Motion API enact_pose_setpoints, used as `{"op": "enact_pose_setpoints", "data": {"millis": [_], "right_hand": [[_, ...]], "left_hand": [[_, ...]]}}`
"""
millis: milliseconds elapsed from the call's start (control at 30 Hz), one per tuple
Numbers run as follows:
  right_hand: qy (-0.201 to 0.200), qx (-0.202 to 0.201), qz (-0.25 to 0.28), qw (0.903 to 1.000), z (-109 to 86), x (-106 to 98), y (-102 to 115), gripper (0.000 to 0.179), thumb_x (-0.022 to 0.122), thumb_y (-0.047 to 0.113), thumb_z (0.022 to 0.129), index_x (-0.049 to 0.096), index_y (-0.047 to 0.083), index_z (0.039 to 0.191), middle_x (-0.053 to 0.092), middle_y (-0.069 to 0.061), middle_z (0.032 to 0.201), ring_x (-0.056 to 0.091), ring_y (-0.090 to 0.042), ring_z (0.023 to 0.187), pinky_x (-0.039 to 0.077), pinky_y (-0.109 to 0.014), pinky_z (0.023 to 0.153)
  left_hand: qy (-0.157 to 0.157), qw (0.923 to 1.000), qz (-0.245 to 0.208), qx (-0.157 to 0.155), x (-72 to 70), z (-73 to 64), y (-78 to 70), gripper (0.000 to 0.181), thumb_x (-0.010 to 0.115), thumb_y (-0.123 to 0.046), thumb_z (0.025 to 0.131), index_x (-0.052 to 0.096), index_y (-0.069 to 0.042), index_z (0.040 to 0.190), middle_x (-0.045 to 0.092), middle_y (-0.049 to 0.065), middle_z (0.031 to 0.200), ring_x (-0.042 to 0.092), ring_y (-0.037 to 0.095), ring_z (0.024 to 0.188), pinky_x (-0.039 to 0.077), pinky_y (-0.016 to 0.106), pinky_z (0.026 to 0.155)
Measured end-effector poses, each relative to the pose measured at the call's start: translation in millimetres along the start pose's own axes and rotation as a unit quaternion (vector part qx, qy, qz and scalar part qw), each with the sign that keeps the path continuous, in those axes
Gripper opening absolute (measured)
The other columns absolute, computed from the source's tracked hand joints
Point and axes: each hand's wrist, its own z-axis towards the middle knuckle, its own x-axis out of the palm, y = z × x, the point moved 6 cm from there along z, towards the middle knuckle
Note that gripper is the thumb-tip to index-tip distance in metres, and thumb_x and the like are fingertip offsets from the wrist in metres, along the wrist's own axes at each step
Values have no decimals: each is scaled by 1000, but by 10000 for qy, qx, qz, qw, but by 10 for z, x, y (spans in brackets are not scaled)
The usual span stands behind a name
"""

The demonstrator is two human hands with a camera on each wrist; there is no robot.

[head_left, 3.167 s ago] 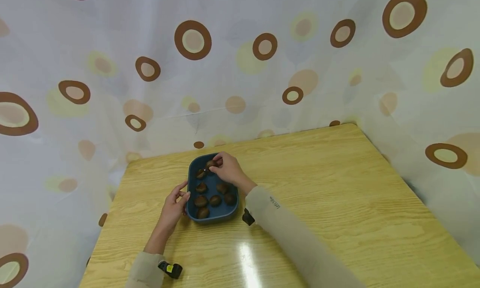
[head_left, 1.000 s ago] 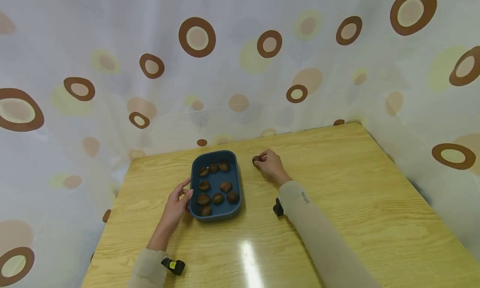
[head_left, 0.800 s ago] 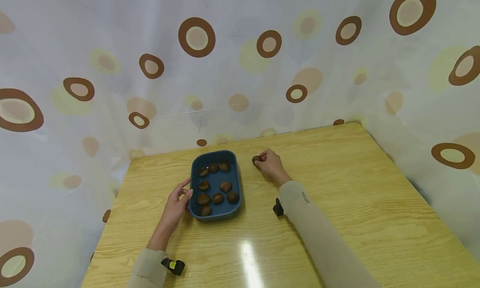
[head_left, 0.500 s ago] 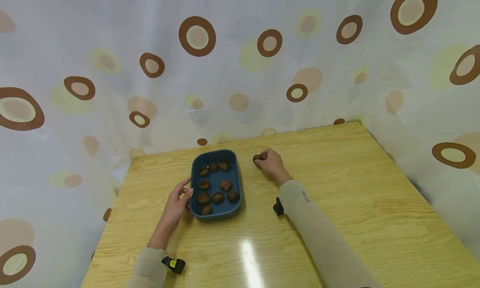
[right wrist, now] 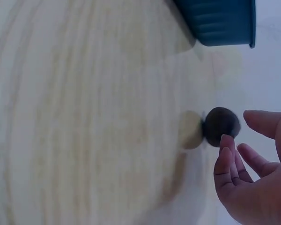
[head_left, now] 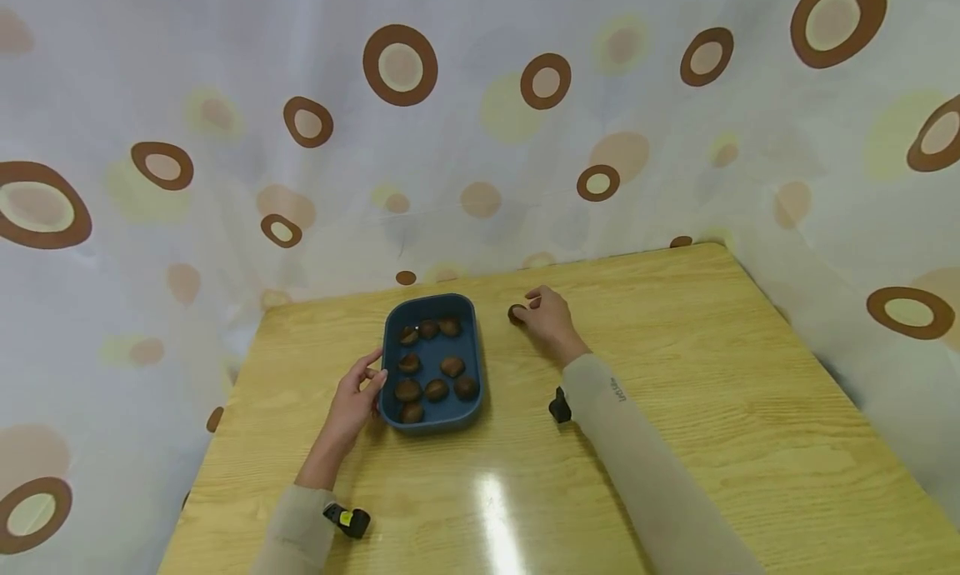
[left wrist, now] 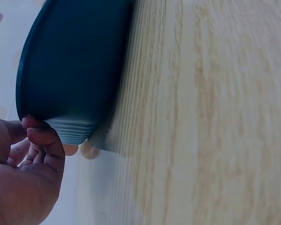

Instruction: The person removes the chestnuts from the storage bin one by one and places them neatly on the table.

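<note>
A dark blue rectangular container (head_left: 435, 427) stands on the table with several brown chestnuts (head_left: 437, 390) lying inside. My left hand (head_left: 351, 402) pinches its left rim between thumb and fingers; the left wrist view shows the thumb (left wrist: 16, 131) at the edge of the container (left wrist: 75, 61). To the right of the container, one single chestnut (head_left: 517, 314) sits on the tabletop. My right hand (head_left: 551, 318) is right beside it with the fingers parted. In the right wrist view the thumb (right wrist: 262, 123) is apart from this chestnut (right wrist: 220, 125), while the fingertips overlap its edge.
The wooden table (head_left: 675, 375) reaches far to the right of both hands. Behind it and at both sides hangs a white curtain (head_left: 480, 125) with brown and yellow rings. Black wrist cameras (head_left: 352, 522) sit on both sleeves.
My right hand has brought a chestnut out of the container and set it on the table at the right. Just now its fingers have parted from it. The left hand stays at the rim.
</note>
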Motion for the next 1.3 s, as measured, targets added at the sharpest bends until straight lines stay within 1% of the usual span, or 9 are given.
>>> {"op": "enact_pose_setpoints", "data": {"millis": [133, 233, 433, 700, 767, 933, 1067, 1200, 1300], "right_hand": [[-126, -363, -161, 9991, 12, -22, 191, 48, 62, 24, 104, 51, -2, 144, 55, -24, 135, 56, -40, 120, 50, -53, 101], [-119, -603, -212, 9979, 28, 55, 328, 47, 64, 24, 104, 54, 0, 142, 58, -23, 133, 58, -39, 120, 52, -51, 98], [167, -788, 310, 9963, -69, 339, 594, 43, 66, 26, 103, 57, 5, 139, 60, -17, 128, 61, -35, 114, 55, -44, 90], [638, -875, 539, 9927, -239, 771, 867, 40, 66, 28, 103, 60, 7, 136, 63, -12, 119, 63, -28, 103, 54, -38, 86], [776, -884, 612, 9912, -258, 878, 900, 39, 66, 27, 104, 60, 6, 136, 63, -12, 117, 65, -32, 104, 55, -38, 87], [1034, -760, 765, 9888, -321, 1102, 919, 39, 67, 24, 103, 60, 3, 135, 65, -15, 114, 66, -43, 109, 58, -41, 89], [1099, -612, 678, 9897, -328, 1245, 865, 38, 67, 26, 103, 61, 5, 133, 67, -13, 114, 67, -39, 107, 57, -40, 88], [1127, -544, 530, 9907, -322, 1359, 805, 37, 67, 27, 103, 62, 7, 133, 66, -11, 117, 66, -28, 101, 55, -38, 85], [1128, -478, 406, 9916, -316, 1413, 761, 36, 67, 27, 102, 62, 7, 133, 66, -12, 119, 64, -25, 100, 54, -37, 84]], "left_hand": [[24, 10000, 20, 31, -3, 12, -22, 49, 53, -18, 110, 44, -14, 158, 53, 17, 109, 48, 13, 63, 46, 27, 58], [18, 10000, 3, 9, -15, 12, -14, 49, 52, -17, 110, 43, -13, 158, 53, 15, 107, 48, 13, 62, 46, 27, 57], [-29, 10000, -62, 44, -22, -3, -11, 48, 54, -17, 110, 45, -14, 157, 53, 12, 104, 48, 13, 62, 46, 26, 57], [-14, 10000, -61, 33, -20, -6, -12, 49, 53, -17, 110, 43, -13, 158, 53, 12, 105, 48, 12, 61, 46, 28, 57], [-19, 10000, -94, -16, -17, -8, -37, 49, 52, -16, 110, 44, -13, 158, 53, 13, 106, 48, 12, 61, 46, 27, 57], [-48, 9999, -103, -41, -4, 7, -32, 48, 53, -17, 110, 45, -14, 157, 53, 8, 103, 49, 12, 62, 46, 26, 57], [-50, 9999, -87, 5, -2, 13, -1, 48, 53, -18, 110, 45, -15, 157, 53, 7, 103, 49, 12, 61, 47, 27, 57], [-81, 9999, -123, -8, -1, 6, -11, 48, 53, -17, 110, 46, -15, 157, 53, 8, 102, 50, 11, 61, 47, 27, 57], [-96, 9999, -133, -22, 2, 2, -19, 47, 53, -16, 110, 46, -15, 156, 52, 8, 102, 50, 11, 62, 47, 26, 57]]}}
